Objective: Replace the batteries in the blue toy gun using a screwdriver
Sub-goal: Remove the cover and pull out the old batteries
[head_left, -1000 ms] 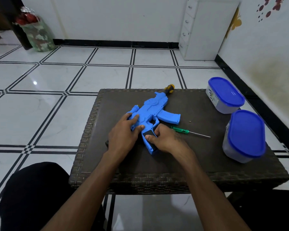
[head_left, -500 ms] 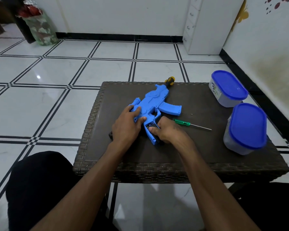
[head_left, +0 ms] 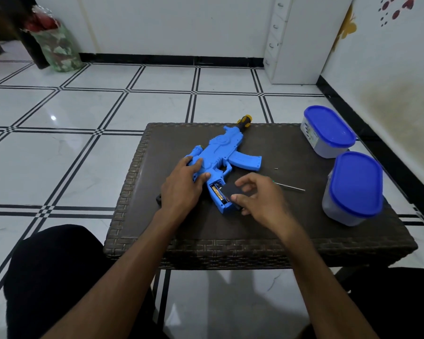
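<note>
I see the blue toy gun (head_left: 220, 155) lying flat on the dark woven table (head_left: 255, 245), its yellow-tipped barrel pointing to the far edge and its grip toward me. The grip's compartment is uncovered, and batteries (head_left: 217, 193) show inside it. My left hand (head_left: 184, 189) rests on the gun's rear body with fingers spread flat, pressing it down. My right hand (head_left: 260, 199) pinches a dark cover (head_left: 231, 192) between thumb and fingers, just right of the uncovered grip. The hands are apart, one on each side of the grip. A screwdriver (head_left: 289, 187) lies on the table beyond the right hand, only its metal shaft showing. A small screw (head_left: 276, 169) sits farther off. Two blue-lidded tubs stand at the right: one far (head_left: 328, 130), one near (head_left: 353, 187).
</note>
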Available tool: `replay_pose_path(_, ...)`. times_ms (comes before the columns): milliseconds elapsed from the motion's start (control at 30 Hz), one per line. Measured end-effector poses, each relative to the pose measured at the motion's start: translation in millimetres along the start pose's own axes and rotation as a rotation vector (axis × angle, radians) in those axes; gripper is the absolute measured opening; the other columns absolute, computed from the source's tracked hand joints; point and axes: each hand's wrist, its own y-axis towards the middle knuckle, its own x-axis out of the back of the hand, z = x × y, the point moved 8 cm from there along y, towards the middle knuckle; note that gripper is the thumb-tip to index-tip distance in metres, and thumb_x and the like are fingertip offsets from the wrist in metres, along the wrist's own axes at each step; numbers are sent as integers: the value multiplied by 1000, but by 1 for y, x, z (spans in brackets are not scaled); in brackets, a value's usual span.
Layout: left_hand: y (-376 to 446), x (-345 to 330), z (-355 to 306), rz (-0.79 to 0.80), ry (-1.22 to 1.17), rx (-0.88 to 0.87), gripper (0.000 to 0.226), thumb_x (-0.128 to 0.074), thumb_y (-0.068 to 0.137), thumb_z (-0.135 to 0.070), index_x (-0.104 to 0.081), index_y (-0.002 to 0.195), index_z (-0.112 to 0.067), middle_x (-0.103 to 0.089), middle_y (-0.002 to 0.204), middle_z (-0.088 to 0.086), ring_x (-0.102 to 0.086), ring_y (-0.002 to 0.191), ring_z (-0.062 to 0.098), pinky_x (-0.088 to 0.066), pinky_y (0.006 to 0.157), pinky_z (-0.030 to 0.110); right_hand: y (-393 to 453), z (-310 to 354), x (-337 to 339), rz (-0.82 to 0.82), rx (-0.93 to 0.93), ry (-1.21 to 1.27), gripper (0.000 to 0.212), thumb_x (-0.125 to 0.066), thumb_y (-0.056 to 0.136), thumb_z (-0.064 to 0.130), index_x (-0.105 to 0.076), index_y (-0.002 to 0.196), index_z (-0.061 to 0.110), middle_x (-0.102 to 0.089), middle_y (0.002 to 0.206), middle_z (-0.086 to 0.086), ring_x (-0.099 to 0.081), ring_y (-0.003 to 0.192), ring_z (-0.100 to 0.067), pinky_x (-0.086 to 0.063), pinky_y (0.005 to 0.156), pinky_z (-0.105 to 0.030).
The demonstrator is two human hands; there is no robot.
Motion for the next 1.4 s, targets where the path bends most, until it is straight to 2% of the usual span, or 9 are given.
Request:
replay_pose_path(100, 1, -2, -1, 16, -3, -8, 53, -53, 95, -44, -43, 145, -28, -32, 155, -7, -42, 135, 19, -46, 101, 47, -12, 3, 35, -150, 146, -293, 25, -76, 83, 16, -64, 104, 25, -54, 92, 8, -55, 82, -8, -51, 76, -26)
replay_pose_path(300, 2, 0, 1, 21, -7, -32, 53, -54, 95, -42, -44, 145, -28, -33, 155, -6, -41, 136, 19, -44, 103, 44, -17, -17, 46, -97, 236, -642, 19, -66, 90, 19, -58, 103, 29, -53, 109, 8, -49, 101, -10, -51, 85, -32)
replay_pose_path(467, 3, 3, 0, 43, 11, -50, 53, -55, 95, -42, -44, 145, -28, -33, 155, -6, -42, 135, 20, -43, 103, 42, -5, -23, 49, -58, 227, -649, 14, -64, 90, 41, -62, 98, 31, -56, 100, 8, -51, 97, -11, -49, 83, -31)
replay_pose_path(633, -1, 8, -3, 21, 58, -43, 50, -53, 96, -40, -46, 144, -27, -36, 154, -5, -44, 133, 20, -41, 101, 40, 20, -2, 56, -170, 267, -634, 7, -60, 94, 29, -65, 98, 27, -56, 100, 7, -51, 97, -11, -42, 76, -26)
replay_pose_path(800, -19, 18, -6, -46, 177, -95, 45, -48, 97, -44, -51, 139, -29, -43, 149, -7, -48, 130, 18, -47, 95, 38, 51, -6, 45, -69, 235, -670, 15, -71, 87, 30, -65, 100, 24, -64, 106, 3, -55, 103, -17, -43, 80, -30)
replay_pose_path(933, -25, 24, -8, -36, 282, -114, 46, -50, 97, -44, -53, 138, -26, -52, 142, -4, -54, 124, 22, -50, 90, 39, 57, -9, 40, -28, 236, -654, 19, -74, 84, 26, -55, 89, 26, -63, 92, 5, -55, 93, -18, -39, 71, -30)
replay_pose_path(1100, -32, 29, -7, -54, 363, -79, 45, -50, 96, -44, -56, 135, -22, -59, 131, 0, -59, 115, 24, -52, 82, 40, 46, 9, 44, -76, 342, -714, 27, -68, 90, 21, -60, 115, 24, -61, 106, 0, -57, 98, -20, -50, 83, -38)
replay_pose_path(1267, -39, 35, -1, -150, 274, -114, 42, -61, 91, -42, -63, 128, -23, -55, 139, 1, -58, 118, 23, -50, 87, 37, 10, 54, 68, -222, 512, -388, 26, -68, 89, 16, -65, 115, 20, -58, 100, 5, -56, 87, -9, -50, 77, -24)
replay_pose_path(1400, -41, 26, -23, -133, 200, -380, 32, -65, 90, -30, -69, 120, -21, -60, 132, 2, -53, 122, 23, -46, 98, 39, -13, 65, 70, -263, 491, -2, 23, -71, 89, 18, -61, 110, 19, -64, 94, 12, -62, 86, -3, -52, 73, -12)
